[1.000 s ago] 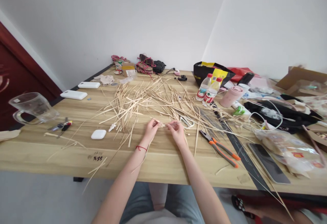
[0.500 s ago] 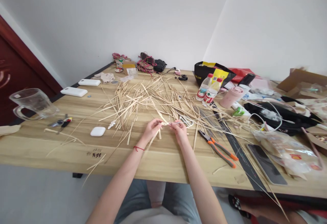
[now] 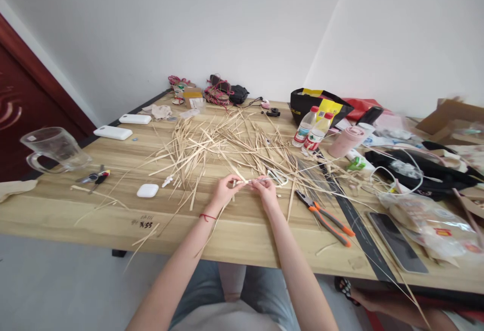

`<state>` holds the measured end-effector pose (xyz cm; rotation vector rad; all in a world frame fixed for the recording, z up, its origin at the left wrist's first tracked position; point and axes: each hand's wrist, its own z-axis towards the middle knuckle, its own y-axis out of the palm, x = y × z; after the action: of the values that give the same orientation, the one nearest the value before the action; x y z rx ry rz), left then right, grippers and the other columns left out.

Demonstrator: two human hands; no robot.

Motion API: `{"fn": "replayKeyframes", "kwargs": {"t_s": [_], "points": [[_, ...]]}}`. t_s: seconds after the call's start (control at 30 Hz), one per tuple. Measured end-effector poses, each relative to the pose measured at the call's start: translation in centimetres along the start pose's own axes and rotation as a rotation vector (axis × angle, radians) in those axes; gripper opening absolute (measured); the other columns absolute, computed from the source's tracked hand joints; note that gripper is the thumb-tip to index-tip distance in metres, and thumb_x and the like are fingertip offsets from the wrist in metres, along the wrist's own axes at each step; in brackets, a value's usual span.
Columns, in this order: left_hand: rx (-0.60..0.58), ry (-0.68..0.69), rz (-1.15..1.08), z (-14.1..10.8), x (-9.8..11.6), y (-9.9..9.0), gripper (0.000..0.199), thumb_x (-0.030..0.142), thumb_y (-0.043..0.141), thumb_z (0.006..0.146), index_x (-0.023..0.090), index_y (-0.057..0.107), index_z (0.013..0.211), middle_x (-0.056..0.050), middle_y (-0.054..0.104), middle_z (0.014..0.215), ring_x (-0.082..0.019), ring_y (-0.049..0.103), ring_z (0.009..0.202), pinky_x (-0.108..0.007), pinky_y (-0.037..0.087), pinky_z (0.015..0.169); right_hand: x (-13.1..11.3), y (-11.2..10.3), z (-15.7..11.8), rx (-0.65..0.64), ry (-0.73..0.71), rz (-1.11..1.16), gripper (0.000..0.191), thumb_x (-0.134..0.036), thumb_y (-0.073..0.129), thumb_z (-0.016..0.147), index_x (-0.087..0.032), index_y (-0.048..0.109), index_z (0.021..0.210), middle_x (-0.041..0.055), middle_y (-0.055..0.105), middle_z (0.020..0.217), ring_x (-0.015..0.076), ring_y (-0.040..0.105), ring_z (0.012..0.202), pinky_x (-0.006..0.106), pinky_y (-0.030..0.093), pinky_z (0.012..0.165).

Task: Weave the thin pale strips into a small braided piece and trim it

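Note:
Pale straw strips (image 3: 244, 180) run between my two hands, close above the table. My left hand (image 3: 225, 191) pinches them between thumb and fingertips, and one long strip (image 3: 214, 231) hangs from it towards the table's front edge. My right hand (image 3: 265, 191) is closed just to the right, thumb and forefinger pressed together on a thin, shiny, needle-like piece too small to make out well. White-handled scissors (image 3: 280, 178) lie just beyond my right hand. Behind both hands spreads a loose heap of straw strips (image 3: 204, 144).
Orange-handled pliers (image 3: 327, 220) and a phone (image 3: 397, 243) lie to the right. Bottles (image 3: 312, 132), a pink cup (image 3: 344, 142) and bags (image 3: 315, 104) crowd the back right. A white case (image 3: 147, 190), keys (image 3: 96, 177) and a clear jug (image 3: 56, 149) are leftward. Another person's foot (image 3: 346, 290) shows below.
The view has shifted slightly. The straw in my left hand has turned, and a long strip now hangs lower beside my left wrist. Both hands stay close together.

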<state>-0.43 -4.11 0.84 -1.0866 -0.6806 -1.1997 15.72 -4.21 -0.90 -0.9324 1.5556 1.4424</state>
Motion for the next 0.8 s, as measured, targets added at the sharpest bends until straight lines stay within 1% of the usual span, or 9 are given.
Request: {"fn": "replayKeyframes", "kwargs": {"t_s": [0.1, 0.17, 0.23, 0.33, 0.47, 0.63, 0.8], "points": [[0.022, 0.022, 0.040, -0.09, -0.03, -0.03, 0.016, 0.035, 0.063, 0.073, 0.020, 0.063, 0.076, -0.001, 0.065, 0.077, -0.015, 0.059, 0.075, -0.027, 0.045, 0.072, 0.27, 0.10, -0.10, -0.003, 0.018, 0.008, 0.038, -0.035, 0.076, 0.057, -0.022, 0.050, 0.083, 0.0002, 0.069, 0.076, 0.0207, 0.068, 0.075, 0.031, 0.054, 0.064], [0.009, 0.020, 0.039, -0.02, 0.01, -0.04, 0.016, 0.035, 0.063, 0.073, 0.020, 0.062, 0.077, -0.001, 0.065, 0.077, -0.015, 0.058, 0.074, -0.026, 0.045, 0.071, 0.37, 0.06, -0.07, 0.003, 0.028, 0.018, 0.038, -0.034, 0.076, 0.058, -0.022, 0.050, 0.084, 0.0007, 0.069, 0.076, 0.0209, 0.068, 0.076, 0.031, 0.055, 0.064], [-0.024, 0.014, 0.016, 0.10, 0.08, -0.03, 0.018, 0.034, 0.065, 0.071, 0.020, 0.063, 0.081, -0.001, 0.065, 0.079, -0.015, 0.059, 0.075, -0.026, 0.046, 0.070, 0.40, -0.11, 0.07, 0.014, 0.036, 0.034, 0.038, -0.032, 0.076, 0.058, -0.022, 0.051, 0.084, 0.0007, 0.069, 0.075, 0.0208, 0.068, 0.075, 0.031, 0.055, 0.064], [-0.066, 0.001, -0.018, 0.20, 0.18, -0.03, 0.021, 0.032, 0.066, 0.069, 0.019, 0.064, 0.086, -0.003, 0.067, 0.086, -0.016, 0.060, 0.079, -0.027, 0.046, 0.073, 0.34, -0.49, 0.33, 0.031, 0.054, 0.067, 0.038, -0.029, 0.077, 0.056, -0.021, 0.052, 0.083, 0.0004, 0.069, 0.076, 0.0202, 0.068, 0.075, 0.030, 0.055, 0.064], [-0.060, -0.016, -0.026, 0.15, 0.08, -0.03, 0.022, 0.031, 0.066, 0.070, 0.019, 0.066, 0.089, -0.006, 0.068, 0.091, -0.018, 0.061, 0.083, -0.029, 0.047, 0.075, 0.17, -0.82, 0.43, 0.030, 0.084, 0.099, 0.036, -0.027, 0.078, 0.055, -0.021, 0.053, 0.081, 0.0003, 0.068, 0.077, 0.0202, 0.068, 0.078, 0.029, 0.055, 0.065], [-0.061, 0.005, -0.010, 0.08, -0.20, -0.05, 0.022, 0.033, 0.064, 0.072, 0.019, 0.065, 0.089, -0.005, 0.068, 0.089, -0.018, 0.061, 0.080, -0.029, 0.047, 0.073, -0.02, -0.74, 0.27, -0.002, 0.094, 0.089, 0.035, -0.028, 0.078, 0.056, -0.021, 0.053, 0.080, 0.0015, 0.069, 0.077, 0.0211, 0.068, 0.078, 0.030, 0.056, 0.064], [-0.080, -0.014, -0.014, 0.16, -0.44, -0.10, 0.021, 0.035, 0.063, 0.072, 0.018, 0.064, 0.084, -0.004, 0.067, 0.086, -0.016, 0.060, 0.078, -0.028, 0.047, 0.071, 0.08, -0.58, 0.15, -0.009, 0.088, 0.094, 0.036, -0.028, 0.078, 0.056, -0.021, 0.053, 0.081, 0.0003, 0.069, 0.076, 0.0172, 0.068, 0.076, 0.025, 0.055, 0.066]]}}
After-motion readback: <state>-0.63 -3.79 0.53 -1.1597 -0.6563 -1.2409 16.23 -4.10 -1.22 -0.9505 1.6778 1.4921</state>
